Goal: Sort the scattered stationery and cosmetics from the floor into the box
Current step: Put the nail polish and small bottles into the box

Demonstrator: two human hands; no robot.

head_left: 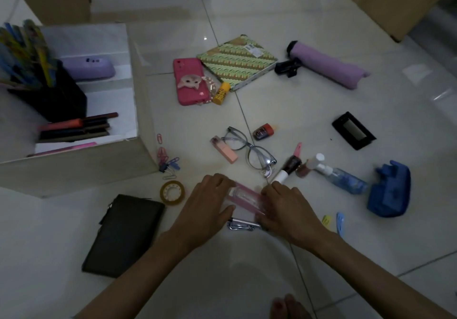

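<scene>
Leftmost, your pale open cardboard box [74,170] sits on the white tiled floor [309,91], and it holds a black square pen holder [57,101] packed with bright coloured pens [27,54], a lilac hard-shell case [89,67] behind it, and a flat stack of dark notebooks [74,130] towards the near wall. Just beside the box's near right corner lies a cluster of pink and blue paper clips [165,160]. Nearer you, a dark rectangular zip wallet [123,237] and a yellowish roll of clear tape [172,192] lie close together on the tiles. Your left hand [210,200] grips one end of a pink translucent oblong case [247,198], thumb beneath and fingers curled over the top, while your right hand [289,207] closes around the other end, its fingers blurred. That case is low between your hands, outside the box, just beyond a silver metal nail clipper [243,224]; whether it rests on the tiles or is lifted cannot be told. Beyond your hands lie clear-framed eyeglasses [249,148]. To the right, a clear pump bottle of blue liquid [343,177] lies on its side just beside a blue fabric pouch [389,190].
</scene>
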